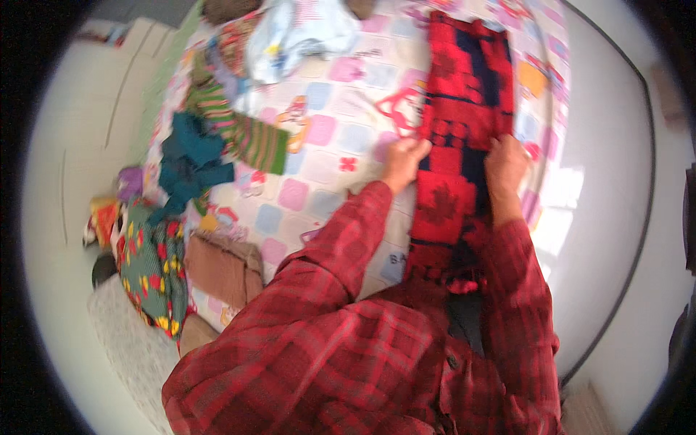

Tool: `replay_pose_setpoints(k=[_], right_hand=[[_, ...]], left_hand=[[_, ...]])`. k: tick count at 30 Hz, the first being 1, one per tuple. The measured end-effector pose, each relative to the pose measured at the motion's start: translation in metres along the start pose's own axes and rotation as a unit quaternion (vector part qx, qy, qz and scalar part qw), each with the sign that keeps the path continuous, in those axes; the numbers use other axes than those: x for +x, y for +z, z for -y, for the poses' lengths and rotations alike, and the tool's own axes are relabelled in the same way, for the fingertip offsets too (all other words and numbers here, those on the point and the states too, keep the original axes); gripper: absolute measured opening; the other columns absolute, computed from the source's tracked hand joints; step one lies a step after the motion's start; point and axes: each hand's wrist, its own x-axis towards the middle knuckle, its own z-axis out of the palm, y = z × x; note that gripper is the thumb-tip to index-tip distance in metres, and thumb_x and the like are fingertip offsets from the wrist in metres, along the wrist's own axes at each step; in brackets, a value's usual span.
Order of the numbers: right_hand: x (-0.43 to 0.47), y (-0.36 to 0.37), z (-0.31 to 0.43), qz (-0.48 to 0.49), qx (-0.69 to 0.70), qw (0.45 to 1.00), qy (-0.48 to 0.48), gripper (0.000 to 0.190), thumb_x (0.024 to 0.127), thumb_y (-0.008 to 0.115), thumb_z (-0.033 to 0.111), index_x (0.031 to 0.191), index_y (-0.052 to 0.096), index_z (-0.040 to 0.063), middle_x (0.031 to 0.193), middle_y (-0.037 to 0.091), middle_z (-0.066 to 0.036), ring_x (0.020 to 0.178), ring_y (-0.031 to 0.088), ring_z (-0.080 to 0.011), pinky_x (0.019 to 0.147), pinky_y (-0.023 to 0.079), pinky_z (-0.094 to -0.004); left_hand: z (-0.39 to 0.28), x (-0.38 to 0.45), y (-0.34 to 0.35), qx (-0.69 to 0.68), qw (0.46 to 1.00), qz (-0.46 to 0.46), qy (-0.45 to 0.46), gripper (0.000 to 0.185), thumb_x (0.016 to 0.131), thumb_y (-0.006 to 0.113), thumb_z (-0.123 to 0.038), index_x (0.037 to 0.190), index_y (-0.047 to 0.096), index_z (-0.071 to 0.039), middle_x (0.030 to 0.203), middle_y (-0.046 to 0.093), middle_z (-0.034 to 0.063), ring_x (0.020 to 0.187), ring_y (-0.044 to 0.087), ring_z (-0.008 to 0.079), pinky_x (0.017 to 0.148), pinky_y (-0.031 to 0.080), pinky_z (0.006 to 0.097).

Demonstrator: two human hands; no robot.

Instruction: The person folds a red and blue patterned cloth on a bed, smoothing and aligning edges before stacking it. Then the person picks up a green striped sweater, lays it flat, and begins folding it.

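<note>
A long red and navy cloth [454, 119] with a maple-leaf pattern, possibly a knitted scarf, lies lengthwise on a printed bedsheet [326, 163]. My left hand [404, 163] pinches its left edge near mid-length. On the opposite edge, my right hand [507, 167] is closed with the fingers curled onto the fabric. The near end of the cloth reaches to the front of my body, where my plaid sleeve partly hides it.
At the left lie a striped green knit [255, 138], a teal garment [190, 152], a folded brown cloth [224, 266] and a floral fabric [155, 266]. A pale blue garment [304, 32] is at the far side. Glossy white flooring [592, 163] borders the right.
</note>
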Motion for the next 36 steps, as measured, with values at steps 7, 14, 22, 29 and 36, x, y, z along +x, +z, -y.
replay_pose_setpoints(k=[7,14,22,29,36], right_hand=[[-0.064,-0.047,0.086,0.077,0.171,0.945,-0.269,0.058,0.094,0.059,0.028,0.141,0.045,-0.003,0.154,0.035,-0.025,0.145,0.031,-0.0401,0.120,0.016,-0.0574],[-0.065,-0.029,0.057,0.110,-0.002,0.972,-0.207,0.071,0.097,0.053,0.043,0.146,0.038,-0.006,0.158,0.030,-0.024,0.149,0.023,-0.0378,0.120,0.015,-0.0570],[-0.063,-0.039,0.014,0.121,-0.106,0.970,-0.182,0.070,0.100,0.047,0.044,0.147,0.035,-0.007,0.157,0.032,-0.022,0.148,0.025,-0.0352,0.120,0.016,-0.0540],[-0.031,-0.049,0.017,0.026,-0.079,0.988,-0.132,0.051,0.099,0.052,0.026,0.140,0.046,-0.003,0.152,0.040,-0.023,0.143,0.036,-0.0366,0.115,0.027,-0.0564],[-0.071,-0.015,0.082,0.096,-0.054,0.975,-0.194,0.058,0.098,0.052,0.039,0.148,0.044,0.010,0.157,0.033,-0.018,0.146,0.028,-0.0382,0.110,0.023,-0.0696]], left_hand=[[0.008,0.008,0.027,-0.086,0.994,-0.072,-0.013,0.041,0.093,0.066,-0.033,0.073,0.062,0.003,0.061,0.054,0.0056,0.062,0.047,0.0076,0.057,0.043,0.0350],[0.014,0.004,0.030,-0.073,0.989,-0.125,0.019,0.042,0.092,0.064,-0.027,0.066,0.053,0.004,0.055,0.036,0.0074,0.059,0.040,0.0057,0.050,0.036,0.0379],[0.023,0.010,0.038,-0.080,0.992,-0.100,0.000,0.040,0.092,0.064,-0.028,0.070,0.053,0.004,0.057,0.036,0.0101,0.061,0.041,0.0079,0.055,0.038,0.0387],[0.021,0.010,0.033,-0.040,0.990,-0.131,0.012,0.041,0.091,0.066,-0.028,0.066,0.056,0.004,0.055,0.043,0.0159,0.056,0.044,0.0092,0.053,0.040,0.0404],[0.019,0.010,0.037,-0.056,0.988,-0.142,0.014,0.043,0.089,0.066,-0.030,0.066,0.057,0.005,0.052,0.043,0.0163,0.052,0.044,0.0109,0.051,0.040,0.0401]])
